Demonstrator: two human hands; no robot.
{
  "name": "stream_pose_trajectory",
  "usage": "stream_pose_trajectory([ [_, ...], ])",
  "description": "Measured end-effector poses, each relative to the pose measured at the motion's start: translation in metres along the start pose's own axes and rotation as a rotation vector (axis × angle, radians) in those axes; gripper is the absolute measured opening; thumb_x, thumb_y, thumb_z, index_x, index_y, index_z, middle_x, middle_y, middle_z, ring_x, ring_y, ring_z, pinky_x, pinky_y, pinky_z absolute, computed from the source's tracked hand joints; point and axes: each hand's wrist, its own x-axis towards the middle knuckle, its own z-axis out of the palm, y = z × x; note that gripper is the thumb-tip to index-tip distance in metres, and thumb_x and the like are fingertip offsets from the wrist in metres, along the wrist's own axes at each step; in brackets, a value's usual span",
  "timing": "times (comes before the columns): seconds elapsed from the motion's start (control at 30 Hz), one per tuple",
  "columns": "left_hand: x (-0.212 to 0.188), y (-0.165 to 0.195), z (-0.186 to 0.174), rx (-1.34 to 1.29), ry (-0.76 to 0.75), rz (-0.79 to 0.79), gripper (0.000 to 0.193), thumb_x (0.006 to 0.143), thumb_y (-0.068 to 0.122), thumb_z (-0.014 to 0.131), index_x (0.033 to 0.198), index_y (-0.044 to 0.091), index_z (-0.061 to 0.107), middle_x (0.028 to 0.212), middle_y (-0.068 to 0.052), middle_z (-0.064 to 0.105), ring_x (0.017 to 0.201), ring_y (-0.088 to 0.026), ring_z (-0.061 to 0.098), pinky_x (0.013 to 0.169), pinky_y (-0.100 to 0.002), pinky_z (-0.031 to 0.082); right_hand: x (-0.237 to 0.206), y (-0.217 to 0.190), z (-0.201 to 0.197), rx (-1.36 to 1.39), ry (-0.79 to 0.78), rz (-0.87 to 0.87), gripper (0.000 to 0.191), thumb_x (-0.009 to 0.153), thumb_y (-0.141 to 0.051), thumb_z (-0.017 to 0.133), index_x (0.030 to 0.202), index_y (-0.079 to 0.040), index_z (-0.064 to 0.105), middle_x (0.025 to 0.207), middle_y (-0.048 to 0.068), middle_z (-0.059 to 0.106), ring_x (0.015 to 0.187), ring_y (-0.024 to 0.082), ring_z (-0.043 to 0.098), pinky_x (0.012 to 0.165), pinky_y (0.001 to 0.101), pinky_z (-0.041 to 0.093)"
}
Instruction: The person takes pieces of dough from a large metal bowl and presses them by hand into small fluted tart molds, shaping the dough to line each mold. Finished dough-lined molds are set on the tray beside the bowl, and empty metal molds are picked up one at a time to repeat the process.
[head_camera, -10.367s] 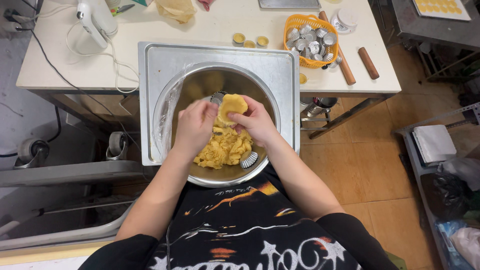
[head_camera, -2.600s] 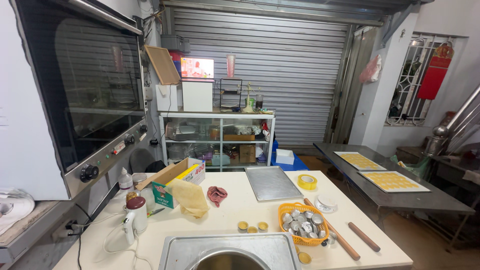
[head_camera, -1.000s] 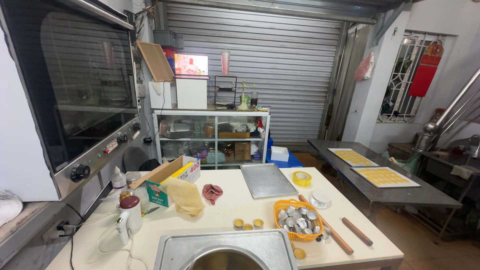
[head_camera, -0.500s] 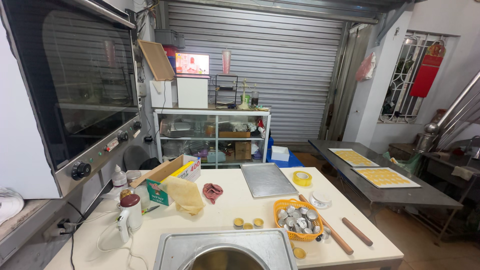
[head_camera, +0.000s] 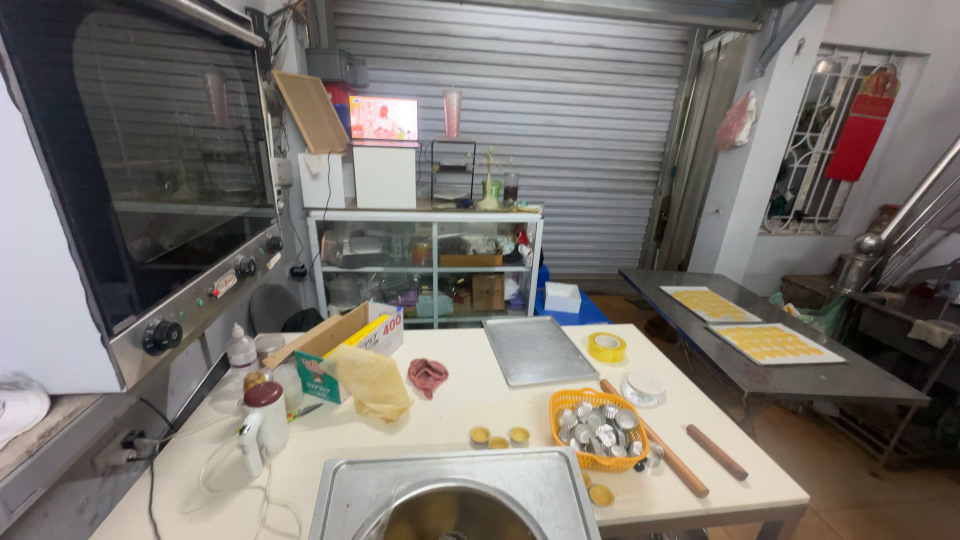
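Both hands are out of view, and the metal bowl (head_camera: 450, 512) at the tabletop's (head_camera: 470, 410) near edge could tip unwatched.

**One head camera, raised and looking across the room**

The single view comes from the camera worn on the person's head, standing at the near edge of the work table (head_camera: 450, 420). It faces forward and only slightly down, so the far rolling shutter (head_camera: 560, 130) fills the upper middle of the picture. The metal tray (head_camera: 350, 490) and the bowl (head_camera: 450, 515) in it sit closest, cut off by the bottom edge. The oven (head_camera: 150, 190) lies close on the left, the steel side table (head_camera: 780, 350) farther off on the right. The lens is wide, bending the edges. Neither hand is in view. No second view shares the scene.
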Motion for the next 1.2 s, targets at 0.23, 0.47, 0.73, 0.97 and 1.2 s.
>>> stream_pose_trajectory([
  [0.23, -0.068, -0.007, -0.001, 0.048, 0.064, 0.107, 0.040, 0.084, 0.025, 0.070, 0.124, 0.019, 0.074, 0.060, -0.018, 0.069, 0.056, -0.038, 0.069, 0.055, -0.049, 0.055, -0.046, 0.034, 0.014, -0.067, 0.020, -0.036, 0.019, 0.099, -0.015, 0.060, 0.109, -0.005, 0.071, 0.075, 0.004, 0.073, 0.058, 0.009, 0.069, 0.050, 0.0250, 0.053],
  [0.47, -0.093, 0.000, -0.021, 0.028, 0.089, 0.138, 0.029, 0.087, 0.023, 0.068, 0.114, 0.014, 0.074, 0.065, -0.018, 0.069, 0.059, -0.036, 0.069, 0.056, -0.047, 0.055, -0.057, 0.032, 0.011, -0.443, -0.030, -0.118, 0.019, 0.102, -0.014, 0.059, 0.105, -0.001, 0.073, 0.066, 0.005, 0.070, 0.053, 0.009, 0.066, 0.049, 0.0244, 0.053],
  [0.73, -0.086, -0.013, -0.041, 0.019, 0.034, 0.199, 0.022, 0.095, 0.022, 0.066, 0.111, 0.012, 0.075, 0.068, -0.012, 0.071, 0.058, -0.030, 0.070, 0.054, -0.042, 0.054, -0.050, 0.033, 0.032, -0.334, -0.065, -0.049, 0.020, 0.101, -0.012, 0.059, 0.112, -0.001, 0.071, 0.069, 0.001, 0.068, 0.056, 0.007, 0.066, 0.049, 0.0233, 0.052],
  [0.97, -0.104, 0.004, -0.034, 0.043, -0.024, 0.164, 0.022, 0.092, 0.023, 0.070, 0.109, 0.012, 0.075, 0.064, -0.013, 0.070, 0.056, -0.031, 0.070, 0.053, -0.041, 0.054, -0.071, 0.028, 0.013, -0.508, -0.127, -0.063, 0.022, 0.100, -0.012, 0.059, 0.112, 0.000, 0.074, 0.067, 0.001, 0.070, 0.055, 0.009, 0.068, 0.050, 0.0238, 0.054],
  [1.2, -0.103, 0.009, -0.031, 0.029, 0.012, 0.174, 0.024, 0.093, 0.017, 0.067, 0.115, 0.009, 0.074, 0.064, -0.013, 0.068, 0.057, -0.029, 0.069, 0.054, -0.041, 0.053, -0.071, 0.029, 0.016, -0.219, -0.067, 0.028, 0.021, 0.101, -0.013, 0.057, 0.116, -0.003, 0.069, 0.074, -0.001, 0.071, 0.061, 0.007, 0.071, 0.048, 0.0248, 0.054],
])
